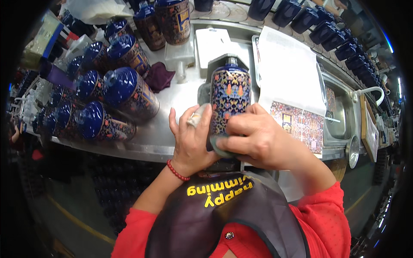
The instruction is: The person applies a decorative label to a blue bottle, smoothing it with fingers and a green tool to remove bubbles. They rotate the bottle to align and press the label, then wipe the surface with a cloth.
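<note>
Best steady the blue, floral-patterned cylindrical jar (231,92) (frame centre) with the spread left hand (189,139), smoothing evenly with the right hand (261,139) pinching the flat green pad (218,148).

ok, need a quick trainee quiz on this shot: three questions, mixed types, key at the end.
1. Which wrist wears the red bead bracelet?
2. True or false: the dark purple cloth lies to the right of the centre jar.
3. Pick one. The right hand holds: A) a metal ladle, B) a greenish piece, C) a white cup.

Key: 1. Left. 2. False, it lies to the left. 3. B.
</note>
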`<state>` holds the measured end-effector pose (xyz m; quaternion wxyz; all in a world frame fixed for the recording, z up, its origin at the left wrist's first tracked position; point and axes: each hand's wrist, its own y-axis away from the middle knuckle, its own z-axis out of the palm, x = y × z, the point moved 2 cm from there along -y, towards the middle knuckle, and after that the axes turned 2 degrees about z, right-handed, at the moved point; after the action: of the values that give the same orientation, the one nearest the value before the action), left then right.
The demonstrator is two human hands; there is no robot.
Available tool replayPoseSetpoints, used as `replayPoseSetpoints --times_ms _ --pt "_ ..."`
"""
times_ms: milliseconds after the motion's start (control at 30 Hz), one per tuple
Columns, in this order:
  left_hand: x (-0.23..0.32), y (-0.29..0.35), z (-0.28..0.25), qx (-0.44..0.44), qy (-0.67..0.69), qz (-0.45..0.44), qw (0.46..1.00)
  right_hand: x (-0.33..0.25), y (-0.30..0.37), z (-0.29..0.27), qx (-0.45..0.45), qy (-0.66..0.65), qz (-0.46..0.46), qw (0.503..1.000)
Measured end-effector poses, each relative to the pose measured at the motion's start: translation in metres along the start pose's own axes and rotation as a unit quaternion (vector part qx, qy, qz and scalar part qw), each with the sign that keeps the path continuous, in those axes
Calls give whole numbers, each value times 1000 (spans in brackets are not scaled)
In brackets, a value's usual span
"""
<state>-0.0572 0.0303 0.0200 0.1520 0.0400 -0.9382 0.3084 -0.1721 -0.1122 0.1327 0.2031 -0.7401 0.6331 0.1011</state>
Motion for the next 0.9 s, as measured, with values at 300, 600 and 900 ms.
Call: replayPoseSetpoints --times_ms 300,600,900 --pt "-4 9 11 -41 79 -43 995 5 48 30 50 -141 -78 986" --pt "7 8 8 -46 -17 -26 998 15 76 59 95 -193 -107 971" --pt "-2 10 10 -73 69 -25 995 12 88 64 117 -236 -23 964"
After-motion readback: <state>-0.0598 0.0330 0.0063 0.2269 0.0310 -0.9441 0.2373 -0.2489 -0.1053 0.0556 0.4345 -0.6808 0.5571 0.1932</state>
